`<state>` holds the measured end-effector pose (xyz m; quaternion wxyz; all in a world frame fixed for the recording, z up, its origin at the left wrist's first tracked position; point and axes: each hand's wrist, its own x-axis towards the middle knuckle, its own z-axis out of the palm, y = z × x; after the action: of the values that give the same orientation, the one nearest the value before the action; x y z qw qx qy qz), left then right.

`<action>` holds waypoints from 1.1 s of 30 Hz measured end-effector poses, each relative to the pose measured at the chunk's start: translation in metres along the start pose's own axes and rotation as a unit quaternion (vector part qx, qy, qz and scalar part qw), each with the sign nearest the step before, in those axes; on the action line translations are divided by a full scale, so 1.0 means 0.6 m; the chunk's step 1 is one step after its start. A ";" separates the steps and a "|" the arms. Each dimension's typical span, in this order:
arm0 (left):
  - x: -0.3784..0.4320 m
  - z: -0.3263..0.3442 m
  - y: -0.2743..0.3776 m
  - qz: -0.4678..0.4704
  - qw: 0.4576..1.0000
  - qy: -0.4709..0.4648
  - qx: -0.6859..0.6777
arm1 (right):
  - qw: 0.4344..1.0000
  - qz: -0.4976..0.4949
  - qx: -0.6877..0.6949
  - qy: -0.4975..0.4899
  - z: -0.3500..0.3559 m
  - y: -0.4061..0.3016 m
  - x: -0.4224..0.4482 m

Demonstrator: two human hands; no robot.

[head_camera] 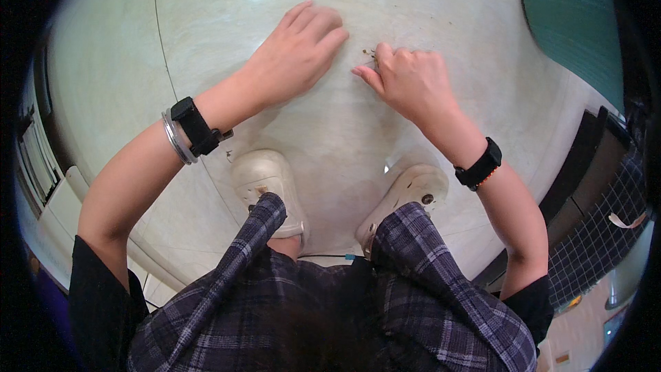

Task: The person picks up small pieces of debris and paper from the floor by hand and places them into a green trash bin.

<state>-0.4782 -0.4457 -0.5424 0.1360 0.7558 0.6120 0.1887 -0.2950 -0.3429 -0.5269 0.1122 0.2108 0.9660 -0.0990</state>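
Observation:
My left hand (pixel 304 46) is palm down over the pale marbled floor (pixel 330 124), its fingers bent and slightly blurred. My right hand (pixel 410 77) is low over the same floor, with the fingers curled under and the thumb pointing left, apart from them. Small brown crumbs of debris (pixel 367 52) lie on the floor right beside its index finger and thumb. The undersides of both hands are hidden, so I cannot tell whether either holds anything.
Two cream clogs (pixel 266 175) are on my feet, below my hands. A green ridged mat (pixel 573 26) lies at the upper right, and a dark grid-patterned cloth (pixel 601 243) at the lower right. More specks (pixel 450 23) dot the floor. A dark seam (pixel 162 41) runs along the left.

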 end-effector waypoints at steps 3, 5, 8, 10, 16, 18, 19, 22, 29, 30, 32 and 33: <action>0.005 0.002 0.004 0.021 1.000 0.017 0.002 | 0.998 0.031 -0.001 0.049 0.014 -0.001 -0.010; 0.004 0.005 0.006 0.020 1.000 0.017 0.004 | 0.991 0.051 -0.051 0.113 0.028 -0.006 -0.017; 0.006 0.002 0.006 0.015 1.000 0.018 0.008 | 0.990 0.058 -0.032 0.127 0.036 -0.008 -0.011; 0.007 0.002 0.006 0.015 1.000 0.022 0.012 | 0.990 0.050 -0.040 0.123 0.032 -0.009 -0.004; 0.014 -0.002 0.010 0.013 1.000 0.015 0.010 | 0.984 0.023 -0.100 0.149 0.037 -0.008 0.000; 0.017 -0.003 0.011 0.011 1.000 0.006 0.008 | 0.981 0.020 -0.114 0.154 0.037 -0.011 0.002; 0.018 -0.004 0.012 0.012 1.000 0.007 0.008 | 0.982 0.023 -0.105 0.156 0.038 -0.011 0.003; 0.022 -0.006 0.012 0.015 1.000 0.010 0.012 | 0.980 0.023 -0.112 0.160 0.041 -0.012 0.005; 0.024 -0.004 0.013 0.022 1.000 0.004 0.012 | 0.980 0.043 -0.145 0.130 0.047 -0.020 0.006; 0.024 -0.002 0.014 0.022 1.000 0.005 0.011 | 0.980 0.043 -0.146 0.129 0.048 -0.018 0.007; 0.024 0.000 0.013 0.019 1.000 0.010 0.022 | 0.991 0.042 -0.062 0.115 0.049 -0.013 0.008; 0.023 0.000 0.012 0.020 1.000 0.011 0.021 | 0.990 0.042 -0.064 0.115 0.048 -0.009 0.008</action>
<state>-0.4692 -0.4336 -0.5377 0.1098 0.7683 0.6024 0.1864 -0.2966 -0.3526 -0.5548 0.0178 0.2534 0.9672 -0.0077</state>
